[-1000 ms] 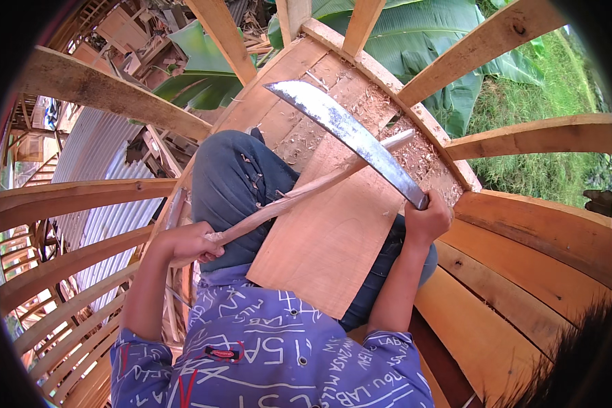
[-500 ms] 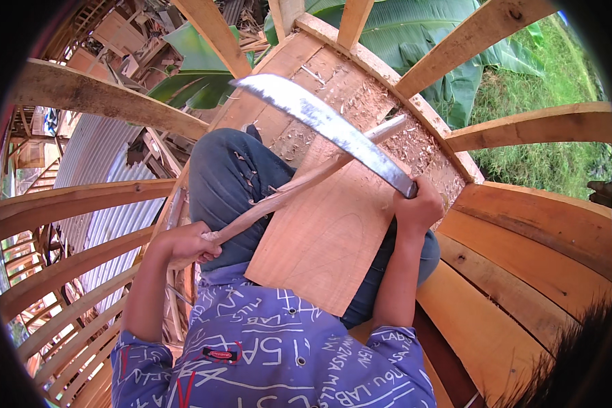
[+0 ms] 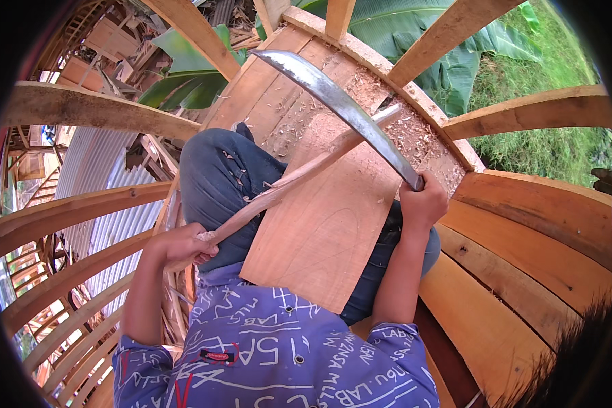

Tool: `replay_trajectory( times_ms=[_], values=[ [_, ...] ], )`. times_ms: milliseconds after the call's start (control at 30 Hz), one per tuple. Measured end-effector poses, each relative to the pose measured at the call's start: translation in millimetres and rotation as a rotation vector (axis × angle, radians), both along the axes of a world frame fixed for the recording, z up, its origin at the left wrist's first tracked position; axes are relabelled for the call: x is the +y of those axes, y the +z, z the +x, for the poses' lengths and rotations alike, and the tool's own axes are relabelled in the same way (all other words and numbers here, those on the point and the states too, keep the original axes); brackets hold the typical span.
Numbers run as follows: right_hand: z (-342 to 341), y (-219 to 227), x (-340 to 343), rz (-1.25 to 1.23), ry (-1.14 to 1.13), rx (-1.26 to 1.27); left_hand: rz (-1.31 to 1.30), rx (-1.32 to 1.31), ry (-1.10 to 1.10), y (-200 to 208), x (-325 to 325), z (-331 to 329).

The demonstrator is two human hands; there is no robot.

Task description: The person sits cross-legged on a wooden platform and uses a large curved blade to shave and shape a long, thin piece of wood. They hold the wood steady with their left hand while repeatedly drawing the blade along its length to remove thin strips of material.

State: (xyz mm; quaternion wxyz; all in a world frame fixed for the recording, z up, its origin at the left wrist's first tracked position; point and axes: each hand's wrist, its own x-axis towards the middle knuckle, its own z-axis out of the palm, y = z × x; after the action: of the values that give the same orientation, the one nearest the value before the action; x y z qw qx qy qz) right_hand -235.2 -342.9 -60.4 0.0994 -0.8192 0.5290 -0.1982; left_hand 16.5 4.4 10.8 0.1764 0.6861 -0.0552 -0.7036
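My left hand [image 3: 187, 244] is closed round the near end of a long, peeled wooden stick [image 3: 279, 191], which slants up to the right. A machete [image 3: 333, 98] with a long curved blade is gripped in my right hand [image 3: 423, 201]; its handle is hidden by the fingers. The blade lies across the stick near the stick's far end; whether it bites into the wood I cannot tell. Under the stick, a flat wooden board [image 3: 319, 228] rests over my lap and reaches to the floor, its far part strewn with shavings.
Wood shavings [image 3: 415, 139] litter the plank floor [image 3: 268, 88] ahead. Wooden slats [image 3: 92, 109] form a railing in front and to the left. A plank bench [image 3: 503, 309] runs along the right. Beyond lie banana leaves [image 3: 394, 34], grass and corrugated metal sheets [image 3: 92, 177].
The machete's blade has turned, showing its edge more and less of its flat side. My right hand has shifted slightly right, while the left keeps its hold on the stick.
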Motion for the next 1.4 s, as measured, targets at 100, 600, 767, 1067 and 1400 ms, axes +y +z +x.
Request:
replay_trajectory(
  times_ms=[100, 600, 767, 1067, 1400],
  values=[
    [-2.0, -2.7, 2.2, -0.047, 0.041, -0.006, 0.050, 0.043, -0.001, -5.7, -2.9, 4.4],
    [3.0, -2.5, 7.0, -0.080, 0.092, -0.002, 0.055, 0.120, 0.053, -11.8, 2.3, 6.1],
    [20.6, 6.0, 17.2, -0.160, 0.242, -0.116, 0.026, 0.165, 0.038, -18.7, 14.1, 8.9],
    [12.4, 1.9, 11.9, -0.091, 0.147, -0.025, 0.035, 0.202, 0.079, -17.6, 7.2, 10.5],
    [-6.9, -7.9, -4.2, -0.034, 0.001, 0.028, 0.072, 0.107, 0.066, -1.3, -11.1, 1.8]
  ],
)
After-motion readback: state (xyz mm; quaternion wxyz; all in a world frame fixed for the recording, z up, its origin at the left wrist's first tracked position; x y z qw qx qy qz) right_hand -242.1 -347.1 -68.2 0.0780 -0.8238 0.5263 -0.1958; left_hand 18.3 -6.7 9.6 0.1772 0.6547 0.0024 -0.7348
